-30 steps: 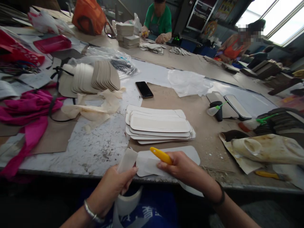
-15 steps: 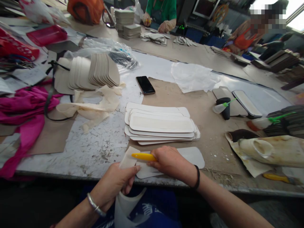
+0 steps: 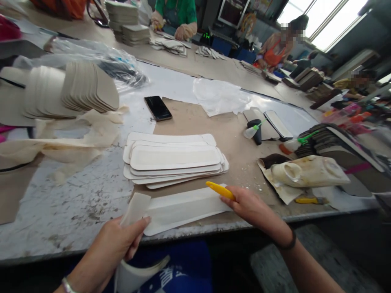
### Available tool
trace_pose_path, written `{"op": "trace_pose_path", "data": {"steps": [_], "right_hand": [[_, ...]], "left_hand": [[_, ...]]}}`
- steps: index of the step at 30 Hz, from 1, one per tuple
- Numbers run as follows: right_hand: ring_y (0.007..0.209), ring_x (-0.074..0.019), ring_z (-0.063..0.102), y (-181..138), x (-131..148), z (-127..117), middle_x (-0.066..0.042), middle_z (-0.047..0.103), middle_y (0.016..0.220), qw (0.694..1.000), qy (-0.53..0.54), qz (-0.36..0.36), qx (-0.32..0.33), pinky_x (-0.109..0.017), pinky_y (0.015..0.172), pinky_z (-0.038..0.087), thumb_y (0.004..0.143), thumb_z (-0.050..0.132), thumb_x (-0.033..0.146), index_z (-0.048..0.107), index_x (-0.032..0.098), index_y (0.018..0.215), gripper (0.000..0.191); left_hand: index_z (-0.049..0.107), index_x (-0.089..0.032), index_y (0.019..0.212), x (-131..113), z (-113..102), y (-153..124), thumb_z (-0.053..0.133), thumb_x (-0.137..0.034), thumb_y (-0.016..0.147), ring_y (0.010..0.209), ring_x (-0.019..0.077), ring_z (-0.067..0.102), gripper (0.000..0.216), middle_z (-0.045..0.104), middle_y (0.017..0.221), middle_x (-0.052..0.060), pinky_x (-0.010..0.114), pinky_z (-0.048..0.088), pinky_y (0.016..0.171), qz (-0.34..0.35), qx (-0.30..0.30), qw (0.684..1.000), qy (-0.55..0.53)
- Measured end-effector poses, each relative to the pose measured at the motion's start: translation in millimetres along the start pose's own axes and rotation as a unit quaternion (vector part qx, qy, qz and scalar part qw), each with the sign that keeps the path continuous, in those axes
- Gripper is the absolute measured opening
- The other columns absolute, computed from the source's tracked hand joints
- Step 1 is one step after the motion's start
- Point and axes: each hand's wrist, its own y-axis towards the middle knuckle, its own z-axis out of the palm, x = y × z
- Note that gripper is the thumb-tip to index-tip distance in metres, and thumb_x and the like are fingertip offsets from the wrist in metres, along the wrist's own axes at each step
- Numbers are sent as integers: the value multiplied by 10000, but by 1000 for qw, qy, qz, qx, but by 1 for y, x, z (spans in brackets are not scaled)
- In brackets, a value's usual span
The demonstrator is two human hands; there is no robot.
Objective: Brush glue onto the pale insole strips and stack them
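Observation:
A long white rounded strip lies flat along the near table edge. My left hand pinches a pale backing strip that curls from the strip's left end down toward my lap. My right hand rests on the strip's right end and grips a yellow scraper tool. Just behind lies a stack of similar white strips on brown cardboard.
A black phone lies behind the stack. Fanned beige pieces and crumpled backing paper sit at left. A glue-crusted container, a small bottle and dark stacks are at right. People work at the far side.
My right hand slid the yellow tool from the strip's left end to its right end. The view shifted right and closer. My left hand kept hold of the backing.

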Motion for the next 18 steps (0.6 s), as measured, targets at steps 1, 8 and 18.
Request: {"op": "trace_pose_path", "data": {"steps": [1,8,18], "right_hand": [[768,-204,650,-1,-7,3,-54,708,836,1000,2,11,-8,-260,636,384,899,459,266,637,194,909,192],[788,-187,639,5,-8,18,-45,691,868,994,-83,19,-61,-254,614,356,855,465,183,607,199,862,144],[750,-189,649,18,-17,24,-53,686,852,995,-94,0,-34,-262,584,364,889,471,248,597,194,868,139]], "left_hand": [[418,-214,365,1,0,0,625,-535,635,348,90,328,467,388,283,-48,232,238,450,-4,1,1000,0],[445,-211,336,-7,6,-2,634,-472,606,329,96,350,421,422,246,-45,229,259,458,-38,-23,999,20],[417,-228,292,-2,9,3,604,-602,516,282,92,316,474,386,220,-36,232,250,411,-41,-45,997,40]]}}
